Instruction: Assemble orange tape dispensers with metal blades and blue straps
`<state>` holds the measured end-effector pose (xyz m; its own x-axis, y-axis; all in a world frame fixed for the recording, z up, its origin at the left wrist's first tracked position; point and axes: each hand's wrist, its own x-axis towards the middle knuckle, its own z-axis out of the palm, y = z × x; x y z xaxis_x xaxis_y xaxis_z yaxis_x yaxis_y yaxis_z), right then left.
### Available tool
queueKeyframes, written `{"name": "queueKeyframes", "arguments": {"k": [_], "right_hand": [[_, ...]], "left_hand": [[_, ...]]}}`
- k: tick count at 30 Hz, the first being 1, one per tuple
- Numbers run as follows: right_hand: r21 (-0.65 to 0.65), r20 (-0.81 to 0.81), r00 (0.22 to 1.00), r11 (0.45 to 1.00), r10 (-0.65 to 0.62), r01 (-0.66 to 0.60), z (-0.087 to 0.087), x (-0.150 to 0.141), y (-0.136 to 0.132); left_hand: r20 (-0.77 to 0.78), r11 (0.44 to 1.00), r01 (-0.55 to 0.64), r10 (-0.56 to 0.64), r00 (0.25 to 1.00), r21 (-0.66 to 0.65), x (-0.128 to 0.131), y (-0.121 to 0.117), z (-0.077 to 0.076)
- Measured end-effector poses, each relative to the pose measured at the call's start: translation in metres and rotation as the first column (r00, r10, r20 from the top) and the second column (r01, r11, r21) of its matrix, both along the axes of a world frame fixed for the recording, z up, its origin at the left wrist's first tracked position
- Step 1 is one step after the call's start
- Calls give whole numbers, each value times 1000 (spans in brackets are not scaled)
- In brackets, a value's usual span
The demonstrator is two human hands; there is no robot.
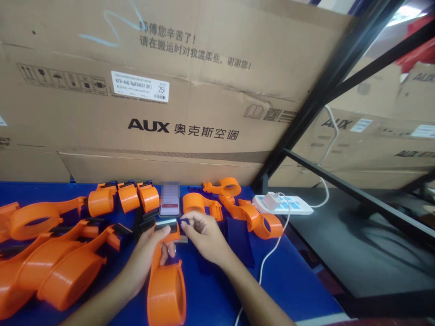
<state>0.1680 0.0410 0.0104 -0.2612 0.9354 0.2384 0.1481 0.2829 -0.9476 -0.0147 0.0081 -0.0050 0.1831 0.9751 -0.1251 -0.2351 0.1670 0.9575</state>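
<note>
My left hand (pixel 149 246) grips an orange tape dispenser (pixel 167 290) at its head, thumb pressed on the black part below a toothed metal blade (pixel 166 222). The dispenser's round hub hangs toward me. Beside the blade, my right hand (pixel 205 235) is closed in a pinch on a small dark blue piece (pixel 184 221), which looks like a blade cover. Fingers partly hide that piece, so I cannot tell whether it touches the dispenser. A phone (pixel 170 201) stands just beyond both hands.
Several orange dispensers with dark covers (pixel 68 271) lie at the left, others (pixel 249 215) at the right. Dark blue flat pieces (pixel 239 242) sit right of my hand. A white power strip (pixel 288 204) with a cable (pixel 268 256) lies beside a black metal frame (pixel 299 117). Cardboard boxes (pixel 204 99) stand behind.
</note>
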Motion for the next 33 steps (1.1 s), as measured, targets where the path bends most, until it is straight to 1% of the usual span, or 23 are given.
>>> {"name": "queueKeyframes", "arguments": {"k": [2, 4, 6, 8, 15, 19, 23, 26, 29, 33], "right_hand": [[25, 21, 1000, 999, -23, 22, 0, 0, 0], [-15, -30, 999, 1000, -13, 13, 1, -2, -2], [-76, -110, 994, 997, 21, -30, 1, -4, -6], [-90, -144, 989, 995, 26, -39, 1, -7, -8], [31, -78, 995, 997, -68, 70, -4, -10, -9], [125, -17, 994, 986, -106, 107, -2, -12, -13], [251, 121, 988, 966, -98, 65, 4, -11, -18], [311, 195, 977, 950, -81, 17, 9, -9, -20], [347, 223, 972, 938, -70, -12, 12, -7, -22], [396, 234, 968, 918, -88, -12, 11, -6, -23]], "left_hand": [[1, 1000, 1, -1, 1000, 7, 0, -1, 0], [0, 1000, 2, -2, 1000, 22, 0, 0, -1], [-6, 999, -4, 5, 1000, 40, 0, 0, -3], [-4, 999, -20, 20, 1000, 48, 0, 1, -5], [87, 995, -96, 97, 991, -13, 1, 2, -8], [44, 996, -79, 77, 996, 34, 2, 1, -8], [33, 996, -75, 74, 997, 48, 1, 0, -7], [41, 995, -81, 79, 996, 61, 0, 0, -6], [44, 995, -78, 75, 996, 70, 0, 0, -5], [55, 996, -66, 63, 996, 56, -1, 1, -4]]}}
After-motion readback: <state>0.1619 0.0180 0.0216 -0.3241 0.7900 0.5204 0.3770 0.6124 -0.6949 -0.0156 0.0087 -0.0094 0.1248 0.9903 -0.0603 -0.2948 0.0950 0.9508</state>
